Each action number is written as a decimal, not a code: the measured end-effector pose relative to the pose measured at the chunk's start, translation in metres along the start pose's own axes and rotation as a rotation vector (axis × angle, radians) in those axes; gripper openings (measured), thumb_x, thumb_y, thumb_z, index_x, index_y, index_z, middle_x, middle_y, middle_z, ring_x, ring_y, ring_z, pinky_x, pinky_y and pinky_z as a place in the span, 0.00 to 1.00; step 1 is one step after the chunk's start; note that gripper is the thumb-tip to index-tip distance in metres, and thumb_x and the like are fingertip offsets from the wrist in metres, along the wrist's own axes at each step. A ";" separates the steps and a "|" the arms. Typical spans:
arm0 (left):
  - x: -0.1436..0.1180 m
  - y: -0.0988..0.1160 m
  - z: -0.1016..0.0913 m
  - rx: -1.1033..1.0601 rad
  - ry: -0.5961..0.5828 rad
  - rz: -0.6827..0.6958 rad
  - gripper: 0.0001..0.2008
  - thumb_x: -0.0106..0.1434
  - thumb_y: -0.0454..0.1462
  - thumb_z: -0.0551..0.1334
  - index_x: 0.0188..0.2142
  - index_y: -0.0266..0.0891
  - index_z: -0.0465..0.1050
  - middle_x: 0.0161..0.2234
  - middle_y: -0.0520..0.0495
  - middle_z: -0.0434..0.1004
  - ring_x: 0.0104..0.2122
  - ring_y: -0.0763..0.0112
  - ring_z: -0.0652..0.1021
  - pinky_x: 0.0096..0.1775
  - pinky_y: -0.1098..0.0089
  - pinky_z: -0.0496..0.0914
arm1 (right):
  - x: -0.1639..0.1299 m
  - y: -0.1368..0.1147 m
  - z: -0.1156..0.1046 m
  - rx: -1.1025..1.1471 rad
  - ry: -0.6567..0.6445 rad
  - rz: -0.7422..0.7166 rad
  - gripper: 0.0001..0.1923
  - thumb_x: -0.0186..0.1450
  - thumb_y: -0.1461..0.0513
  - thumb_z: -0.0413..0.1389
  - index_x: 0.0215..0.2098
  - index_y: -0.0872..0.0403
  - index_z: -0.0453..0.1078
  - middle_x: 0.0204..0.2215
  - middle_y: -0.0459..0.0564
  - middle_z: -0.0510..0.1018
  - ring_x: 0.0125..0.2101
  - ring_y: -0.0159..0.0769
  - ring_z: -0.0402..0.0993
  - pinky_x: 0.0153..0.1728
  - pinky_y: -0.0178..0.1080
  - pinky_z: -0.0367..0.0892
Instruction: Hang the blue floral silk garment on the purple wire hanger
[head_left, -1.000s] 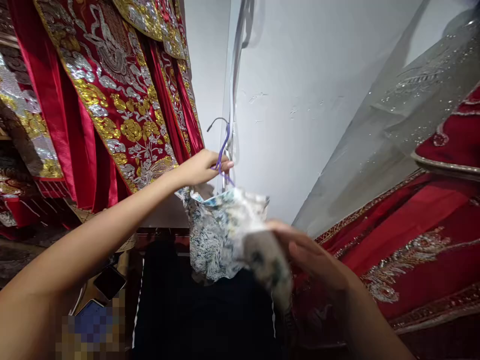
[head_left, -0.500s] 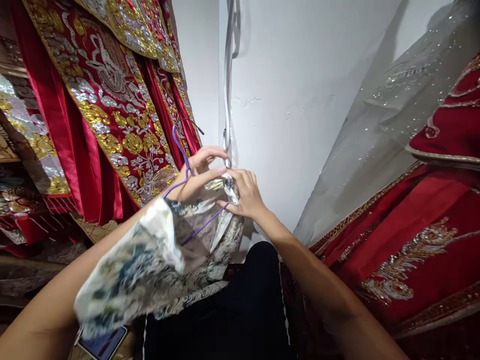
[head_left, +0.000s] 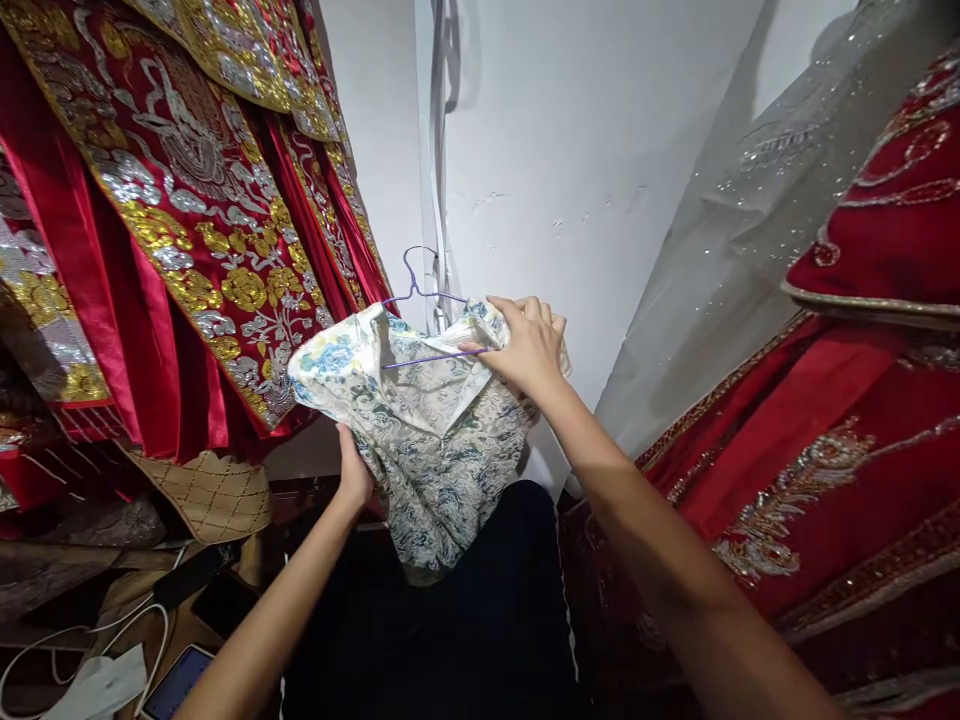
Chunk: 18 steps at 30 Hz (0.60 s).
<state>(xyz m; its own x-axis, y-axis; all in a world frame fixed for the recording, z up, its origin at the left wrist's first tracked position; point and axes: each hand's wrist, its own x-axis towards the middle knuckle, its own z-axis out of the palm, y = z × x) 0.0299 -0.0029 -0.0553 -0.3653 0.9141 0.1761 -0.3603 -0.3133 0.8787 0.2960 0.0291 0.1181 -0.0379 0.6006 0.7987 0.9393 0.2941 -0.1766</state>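
A white lace blouse [head_left: 431, 485] with a blue and yellow floral pattern hangs on a thin purple hanger [head_left: 414, 290] in front of me. My right hand [head_left: 529, 345] is closed on the blouse's right shoulder, its thumb by the hanger's lower bar and its fingers over the cloth. At the blouse's left side, below the sleeve, is my left hand [head_left: 354, 468]. Its thumb points up beside the cloth edge, while the other fingers are hidden behind the fabric. The hanger's hook stands free above the neckline. The blouse's lower part lies near my dark-clothed lap.
Red garments with gold and silver embroidery [head_left: 225, 240] hang at left. On the right hang a sheer sparkly veil [head_left: 697, 270] and a beaded red garment [head_left: 810, 430]. White straps [head_left: 435, 130] run down the wall. A phone [head_left: 178, 682] and white cable [head_left: 161, 630] lie lower left.
My left hand has come away from the right shoulder, down to the blouse's left side. The blouse, bunched earlier, is now spread upright on the hanger. My right hand has shifted slightly right.
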 end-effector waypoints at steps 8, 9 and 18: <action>-0.025 -0.019 0.004 0.138 -0.171 0.028 0.30 0.57 0.48 0.71 0.55 0.36 0.74 0.56 0.38 0.76 0.60 0.50 0.73 0.64 0.55 0.63 | 0.017 -0.003 0.002 -0.015 0.072 0.103 0.33 0.62 0.45 0.58 0.61 0.50 0.67 0.50 0.61 0.69 0.52 0.58 0.63 0.51 0.56 0.53; -0.028 -0.018 0.004 0.146 -0.187 0.024 0.30 0.57 0.47 0.71 0.55 0.35 0.74 0.55 0.37 0.77 0.59 0.50 0.74 0.63 0.54 0.64 | 0.016 -0.001 0.000 -0.013 0.076 0.121 0.32 0.62 0.45 0.58 0.61 0.50 0.67 0.50 0.61 0.69 0.52 0.58 0.63 0.51 0.56 0.54; -0.072 -0.035 -0.005 0.069 -0.110 -0.104 0.36 0.55 0.44 0.74 0.61 0.43 0.67 0.62 0.40 0.70 0.64 0.53 0.69 0.66 0.56 0.60 | -0.074 -0.001 0.002 0.120 0.092 0.241 0.37 0.59 0.52 0.61 0.64 0.52 0.60 0.57 0.63 0.64 0.59 0.59 0.59 0.56 0.57 0.58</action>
<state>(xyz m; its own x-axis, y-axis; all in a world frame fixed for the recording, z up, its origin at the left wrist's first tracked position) 0.0648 -0.0584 -0.1010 -0.2320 0.9644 0.1268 -0.3302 -0.2007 0.9223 0.2971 -0.0142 0.0577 0.2173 0.5958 0.7732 0.8702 0.2407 -0.4300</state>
